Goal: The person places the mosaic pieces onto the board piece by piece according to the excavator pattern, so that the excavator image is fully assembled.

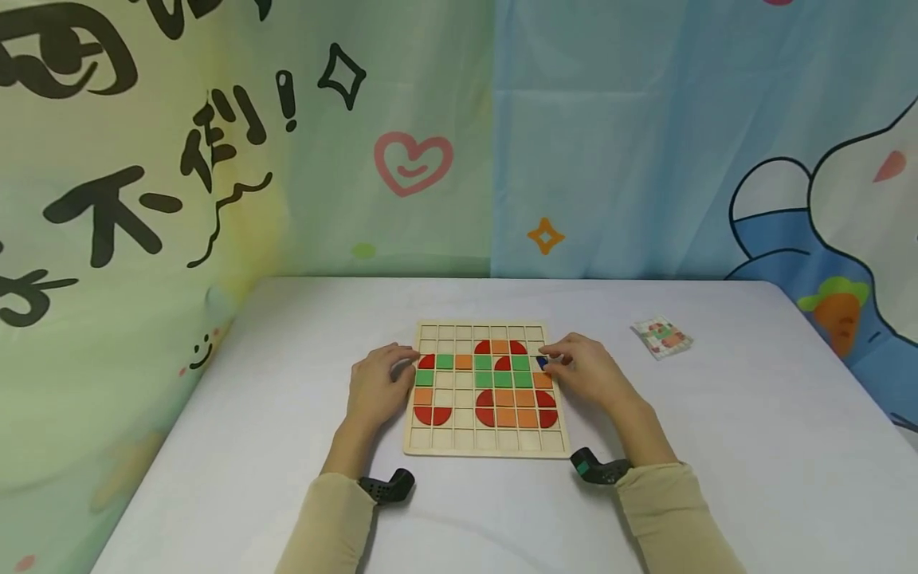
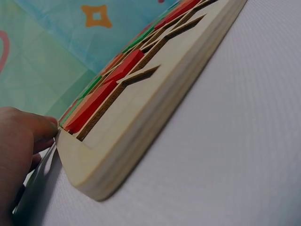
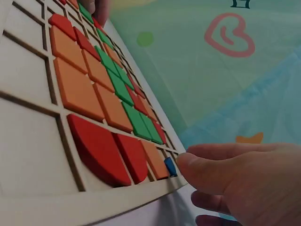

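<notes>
A square wooden grid board (image 1: 453,438) lies on the white table, with red, orange and green pieces set in its cells. At its left edge, my left hand (image 1: 378,385) touches the frame with its fingertips beside a red piece (image 2: 96,106). The lower fingers are partly hidden in the left wrist view. My right hand (image 1: 590,371) is at the board's right edge, with thumb and index fingertip close around a small blue piece (image 3: 170,166). That blue piece sits in a cell beside an orange piece (image 3: 155,159); whether the thumb touches it, I cannot tell.
A small patterned card or packet (image 1: 663,336) lies on the table (image 1: 753,399) to the right of the board. Behind the table hangs a printed cloth (image 1: 610,143). A black wrist camera (image 1: 390,486) sits on my left wrist and another (image 1: 598,469) on my right.
</notes>
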The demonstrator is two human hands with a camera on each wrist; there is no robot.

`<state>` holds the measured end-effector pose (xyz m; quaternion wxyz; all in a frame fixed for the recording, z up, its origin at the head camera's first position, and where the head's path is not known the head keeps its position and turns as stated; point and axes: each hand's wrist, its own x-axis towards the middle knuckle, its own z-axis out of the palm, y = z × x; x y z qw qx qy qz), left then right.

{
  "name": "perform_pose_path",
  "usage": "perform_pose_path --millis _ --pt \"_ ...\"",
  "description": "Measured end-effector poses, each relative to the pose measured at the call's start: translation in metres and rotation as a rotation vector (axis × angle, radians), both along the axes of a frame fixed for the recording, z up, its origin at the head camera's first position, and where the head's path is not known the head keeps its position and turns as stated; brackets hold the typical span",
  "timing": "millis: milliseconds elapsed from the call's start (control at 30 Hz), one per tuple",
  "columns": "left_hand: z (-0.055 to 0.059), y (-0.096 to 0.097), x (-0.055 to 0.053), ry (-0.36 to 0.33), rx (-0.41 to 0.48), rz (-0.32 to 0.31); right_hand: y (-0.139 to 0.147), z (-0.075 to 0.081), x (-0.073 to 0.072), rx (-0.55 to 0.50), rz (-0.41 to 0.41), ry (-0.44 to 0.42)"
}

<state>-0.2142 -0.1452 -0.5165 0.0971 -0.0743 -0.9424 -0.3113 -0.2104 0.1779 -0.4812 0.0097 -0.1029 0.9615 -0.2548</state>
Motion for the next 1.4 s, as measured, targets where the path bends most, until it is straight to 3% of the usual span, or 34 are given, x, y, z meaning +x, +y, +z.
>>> perform_pose_path --millis 267,567,1033,1233,1333,1400 --pt "-0.001 -0.001 -0.001 -0.014 0.006 -0.004 -0.001 -0.007 -0.005 -0.021 0.059 0.017" --pt "0.003 0.000 -0.002 -0.003 0.006 -0.003 0.001 -0.009 -0.008 -0.001 0.027 0.027" --pt "0.002 -0.002 0.002 -0.009 0.014 0.004 0.005 -0.005 -0.011 -0.052 -0.008 -0.032" --pt "0.001 -0.002 -0.006 -0.020 0.065 -0.007 0.025 0.002 -0.015 -0.086 -0.072 0.060" --pt "0.008 -0.001 -0.013 -0.039 0.059 -0.054 0.035 0.003 -0.014 -0.091 -0.088 0.121" --pt "0.015 0.000 -0.017 -0.050 0.010 -0.073 0.040 0.004 -0.014 -0.086 -0.098 0.158"
